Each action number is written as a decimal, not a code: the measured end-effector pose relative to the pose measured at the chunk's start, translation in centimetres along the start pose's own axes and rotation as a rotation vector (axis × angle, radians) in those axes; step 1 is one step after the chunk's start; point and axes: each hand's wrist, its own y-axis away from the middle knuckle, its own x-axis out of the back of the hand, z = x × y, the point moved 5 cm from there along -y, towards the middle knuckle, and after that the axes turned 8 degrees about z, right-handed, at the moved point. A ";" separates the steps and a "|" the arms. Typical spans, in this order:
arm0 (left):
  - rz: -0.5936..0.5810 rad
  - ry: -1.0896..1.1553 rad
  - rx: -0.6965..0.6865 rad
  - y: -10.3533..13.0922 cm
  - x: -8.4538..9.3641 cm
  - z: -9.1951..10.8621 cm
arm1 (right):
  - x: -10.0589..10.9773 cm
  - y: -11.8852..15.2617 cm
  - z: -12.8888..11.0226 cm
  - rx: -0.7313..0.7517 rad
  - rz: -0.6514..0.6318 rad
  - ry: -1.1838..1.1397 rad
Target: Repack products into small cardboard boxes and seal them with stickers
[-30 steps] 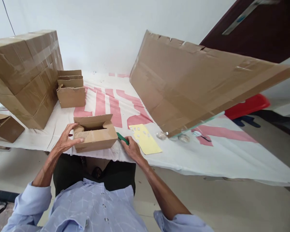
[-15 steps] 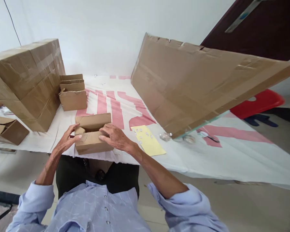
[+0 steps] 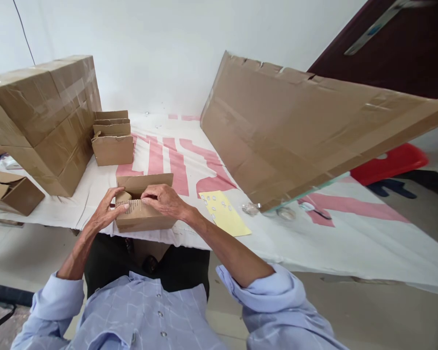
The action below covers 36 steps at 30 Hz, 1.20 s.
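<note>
A small open cardboard box (image 3: 145,223) lies at the front edge of the table, its back flap standing up. My left hand (image 3: 107,210) grips its left end, thumb on the printed front flap and fingers at the rear corner. With fingers curled in over the front flap's top edge, my right hand (image 3: 164,200) holds the box near its middle; the fingertips are partly hidden. Behind it stand several upright open cardboard pieces (image 3: 114,150), beside the stacked boxes.
Taped cartons (image 3: 54,126) are stacked at the left, near another open box (image 3: 12,192). A yellow sheet with small stickers (image 3: 224,214) lies to the right. A large leaning cardboard panel (image 3: 295,131), tape rolls (image 3: 285,212) and a red stool (image 3: 390,163) are farther right.
My right hand has slid left along the front flap, and its fingers have curled over the edge. My left hand stays at the box's left end.
</note>
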 end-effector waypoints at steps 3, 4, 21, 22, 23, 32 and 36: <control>0.000 0.012 -0.016 0.0 -0.2 0.2 | -0.3 0.1 0.3 0.052 0.054 -0.001; 0.005 0.022 -0.018 0.0 -0.3 0.3 | -0.4 0.2 0.3 0.080 0.073 0.019; 0.246 -0.037 -0.027 -3.4 0.3 -2.9 | -3.6 2.1 -1.5 0.437 0.168 0.340; 0.246 -0.038 -0.017 -3.6 0.3 -2.9 | -3.2 2.4 -2.1 0.425 0.200 0.279; 0.247 -0.039 -0.002 -3.8 0.3 -2.8 | -2.4 2.9 -2.5 0.399 0.250 0.203; 0.254 -0.070 0.015 -3.7 0.3 -1.7 | 16.9 13.6 12.7 -0.494 0.800 0.068; 0.239 -0.095 0.022 -3.7 0.3 -1.7 | 21.8 18.9 21.4 -0.724 0.832 0.241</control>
